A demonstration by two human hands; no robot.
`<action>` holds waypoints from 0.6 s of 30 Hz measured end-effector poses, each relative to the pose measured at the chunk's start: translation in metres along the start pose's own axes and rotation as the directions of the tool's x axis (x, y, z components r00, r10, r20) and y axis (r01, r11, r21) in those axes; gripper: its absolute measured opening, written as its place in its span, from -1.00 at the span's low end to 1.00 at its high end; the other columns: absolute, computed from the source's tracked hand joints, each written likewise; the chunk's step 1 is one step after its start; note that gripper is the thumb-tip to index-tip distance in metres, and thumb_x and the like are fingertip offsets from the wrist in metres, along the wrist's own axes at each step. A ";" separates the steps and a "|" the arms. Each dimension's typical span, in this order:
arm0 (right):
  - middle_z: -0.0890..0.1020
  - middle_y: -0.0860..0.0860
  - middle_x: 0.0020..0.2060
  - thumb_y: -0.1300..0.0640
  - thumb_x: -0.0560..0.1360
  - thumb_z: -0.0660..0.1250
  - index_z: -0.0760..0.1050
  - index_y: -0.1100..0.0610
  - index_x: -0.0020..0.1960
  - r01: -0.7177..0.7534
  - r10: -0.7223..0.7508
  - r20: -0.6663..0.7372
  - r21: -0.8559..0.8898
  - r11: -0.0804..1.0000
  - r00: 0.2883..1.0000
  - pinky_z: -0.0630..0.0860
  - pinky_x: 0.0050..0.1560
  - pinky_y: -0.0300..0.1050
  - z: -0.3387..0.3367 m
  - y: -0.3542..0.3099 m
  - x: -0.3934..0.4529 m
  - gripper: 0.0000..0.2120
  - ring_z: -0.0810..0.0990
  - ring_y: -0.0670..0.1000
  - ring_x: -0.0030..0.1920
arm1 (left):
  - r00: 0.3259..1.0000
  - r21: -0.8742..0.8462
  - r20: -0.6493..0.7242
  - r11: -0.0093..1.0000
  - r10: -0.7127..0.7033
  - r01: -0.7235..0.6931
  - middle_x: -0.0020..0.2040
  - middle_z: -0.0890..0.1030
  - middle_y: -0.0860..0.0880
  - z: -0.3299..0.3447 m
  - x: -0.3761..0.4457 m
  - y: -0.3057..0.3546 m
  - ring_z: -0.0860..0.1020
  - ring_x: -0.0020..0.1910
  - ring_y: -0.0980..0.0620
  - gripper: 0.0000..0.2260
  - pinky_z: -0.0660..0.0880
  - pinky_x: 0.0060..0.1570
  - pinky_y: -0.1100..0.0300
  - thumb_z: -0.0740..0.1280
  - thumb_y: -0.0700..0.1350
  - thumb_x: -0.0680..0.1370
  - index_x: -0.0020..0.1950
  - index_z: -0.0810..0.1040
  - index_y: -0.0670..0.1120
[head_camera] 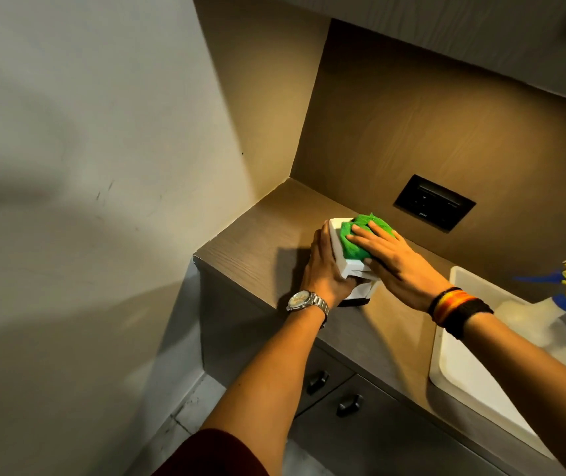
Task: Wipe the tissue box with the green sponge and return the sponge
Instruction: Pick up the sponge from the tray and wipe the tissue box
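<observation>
A white tissue box [350, 269] with a dark base stands on the wooden counter [267, 235] near its left end. My left hand [326, 266] grips the box's left side and holds it steady. On the box's top lies the green sponge [353, 240], pressed down flat by my right hand [391, 259], whose fingers spread over it. Part of the box's top and right side is hidden under the sponge and my hands.
A white tray [460, 372] sits on the counter at the right, holding a spray bottle [542, 314] with a yellow and blue trigger. A black socket plate [434, 202] is set in the back panel. Drawers with dark handles [317, 381] lie below the counter edge.
</observation>
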State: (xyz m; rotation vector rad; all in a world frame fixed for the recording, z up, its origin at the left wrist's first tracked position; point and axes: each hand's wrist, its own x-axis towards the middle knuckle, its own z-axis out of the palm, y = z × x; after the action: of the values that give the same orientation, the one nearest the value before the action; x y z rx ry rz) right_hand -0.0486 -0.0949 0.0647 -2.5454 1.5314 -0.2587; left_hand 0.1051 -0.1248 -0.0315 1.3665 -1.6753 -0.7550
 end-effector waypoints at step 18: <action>0.31 -0.01 0.51 0.10 0.63 0.11 0.26 0.00 0.50 -0.007 0.009 0.053 -0.036 0.999 0.999 0.13 0.52 0.10 -0.013 -0.005 0.004 -0.57 0.17 0.04 0.53 | 1.000 -0.067 0.010 0.998 0.020 -0.019 0.54 0.22 -0.10 0.001 0.001 -0.006 0.37 0.44 -0.12 0.16 0.59 0.18 -0.08 0.64 0.11 0.28 0.63 -0.08 -0.02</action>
State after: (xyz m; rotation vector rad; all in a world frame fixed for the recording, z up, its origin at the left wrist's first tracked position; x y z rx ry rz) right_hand -0.0450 -0.0968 0.0793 -2.5512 1.5409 -0.1623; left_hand 0.1069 -0.1268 -0.0370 1.2998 -1.6547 -0.8020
